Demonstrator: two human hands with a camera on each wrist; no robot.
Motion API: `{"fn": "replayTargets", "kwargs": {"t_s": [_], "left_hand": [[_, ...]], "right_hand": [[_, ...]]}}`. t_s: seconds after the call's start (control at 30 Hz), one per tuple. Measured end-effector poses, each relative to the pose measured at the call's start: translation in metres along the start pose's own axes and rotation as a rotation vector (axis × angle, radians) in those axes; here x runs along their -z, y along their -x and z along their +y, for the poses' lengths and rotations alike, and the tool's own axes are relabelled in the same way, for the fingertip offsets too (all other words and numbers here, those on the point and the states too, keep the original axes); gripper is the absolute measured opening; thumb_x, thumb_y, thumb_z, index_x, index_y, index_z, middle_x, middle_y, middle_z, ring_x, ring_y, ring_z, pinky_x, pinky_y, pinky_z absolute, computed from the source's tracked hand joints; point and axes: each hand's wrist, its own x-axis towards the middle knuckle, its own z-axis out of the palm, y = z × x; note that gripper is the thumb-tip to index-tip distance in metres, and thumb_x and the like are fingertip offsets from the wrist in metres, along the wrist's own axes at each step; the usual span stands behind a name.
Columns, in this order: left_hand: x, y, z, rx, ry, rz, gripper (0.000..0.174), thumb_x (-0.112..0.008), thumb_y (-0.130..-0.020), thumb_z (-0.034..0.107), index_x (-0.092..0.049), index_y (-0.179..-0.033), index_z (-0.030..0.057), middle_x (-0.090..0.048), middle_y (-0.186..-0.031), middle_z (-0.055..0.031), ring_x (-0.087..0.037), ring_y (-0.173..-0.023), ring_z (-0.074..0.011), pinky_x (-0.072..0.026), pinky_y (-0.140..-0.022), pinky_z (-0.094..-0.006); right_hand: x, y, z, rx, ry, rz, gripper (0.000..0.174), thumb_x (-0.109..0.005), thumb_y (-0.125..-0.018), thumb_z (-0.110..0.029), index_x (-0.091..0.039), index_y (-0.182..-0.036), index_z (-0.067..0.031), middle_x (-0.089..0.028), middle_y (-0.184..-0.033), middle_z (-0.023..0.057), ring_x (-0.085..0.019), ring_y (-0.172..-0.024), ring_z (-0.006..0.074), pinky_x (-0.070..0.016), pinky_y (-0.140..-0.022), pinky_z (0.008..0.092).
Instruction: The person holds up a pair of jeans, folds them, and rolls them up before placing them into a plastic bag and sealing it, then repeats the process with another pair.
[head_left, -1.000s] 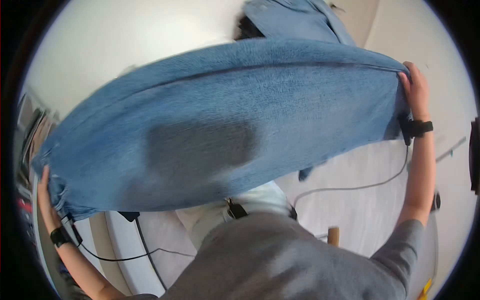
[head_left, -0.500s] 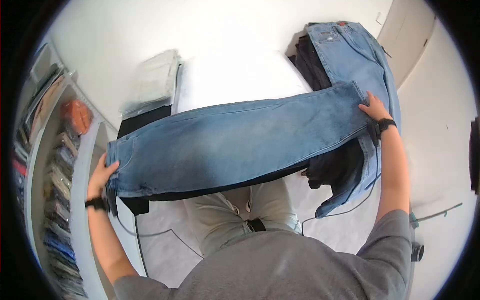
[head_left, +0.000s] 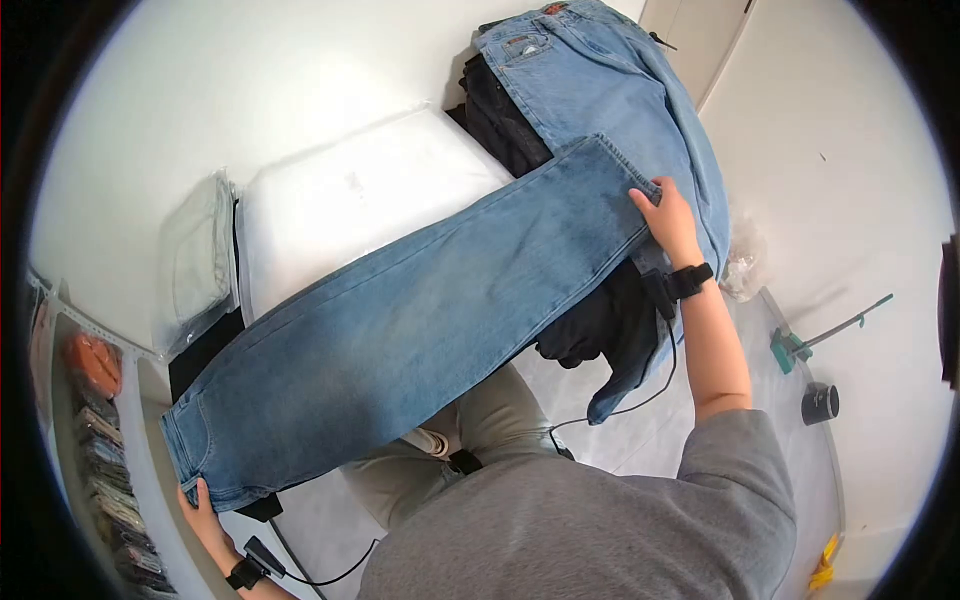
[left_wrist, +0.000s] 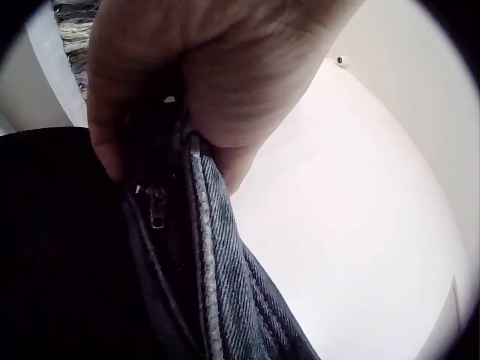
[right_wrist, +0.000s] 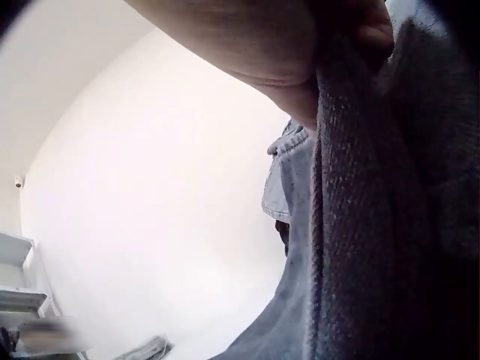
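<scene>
A pair of blue jeans (head_left: 380, 320), folded lengthwise, stretches diagonally across the head view, waistband at lower left and leg hems at upper right. My left hand (head_left: 207, 520) grips the waistband corner; the left wrist view shows the thumb and fingers of that hand (left_wrist: 217, 67) pinching the denim, with a zipper pull (left_wrist: 157, 208) just below. At the hem end my right hand (head_left: 672, 222) pinches the edge between thumb and fingers. In the right wrist view this hand (right_wrist: 300, 45) holds the denim edge (right_wrist: 330, 195), its fingertips partly hidden.
Behind the jeans lies a white plastic-covered stack (head_left: 370, 180), with bagged light clothing (head_left: 195, 260) to its left. More blue jeans (head_left: 610, 90) lie over black garments (head_left: 500, 115) at upper right. Shelves with folded clothes (head_left: 115, 480) stand at left. A black cup (head_left: 820, 403) is at right.
The jeans came down from a raised, spread position and now slant more, waistband end lower in view. Both hands kept their grip. The head view has shifted.
</scene>
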Motion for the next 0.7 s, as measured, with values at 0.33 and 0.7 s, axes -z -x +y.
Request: {"fn": "replayTargets", "kwargs": {"t_s": [0.33, 0.7], "left_hand": [[0.028, -0.029, -0.001, 0.089, 0.078, -0.015, 0.069, -0.065, -0.086, 0.027, -0.031, -0.138, -0.004, -0.042, -0.134, -0.0178, -0.045, -0.118, -0.0257, -0.0332, -0.102, -0.0346], [0.005, -0.063, 0.117, -0.381, -0.524, -0.329, 0.047, -0.058, -0.09, 0.018, -0.045, -0.132, 0.0028, -0.046, -0.135, -0.0122, -0.04, -0.127, -0.0233, -0.0258, -0.107, -0.0341]], "right_hand": [[0.03, -0.027, 0.019, 0.191, -0.204, 0.147, 0.039, -0.075, -0.072, -0.018, -0.06, -0.107, -0.0083, -0.064, -0.09, 0.019, -0.063, -0.085, 0.0308, -0.0489, -0.074, 0.0354], [0.029, -0.049, -0.014, 0.504, 0.02, -0.231, 0.057, -0.074, -0.07, -0.017, -0.054, -0.123, -0.0075, -0.059, -0.112, 0.0207, -0.053, -0.108, 0.0367, -0.0409, -0.095, 0.0394]]}}
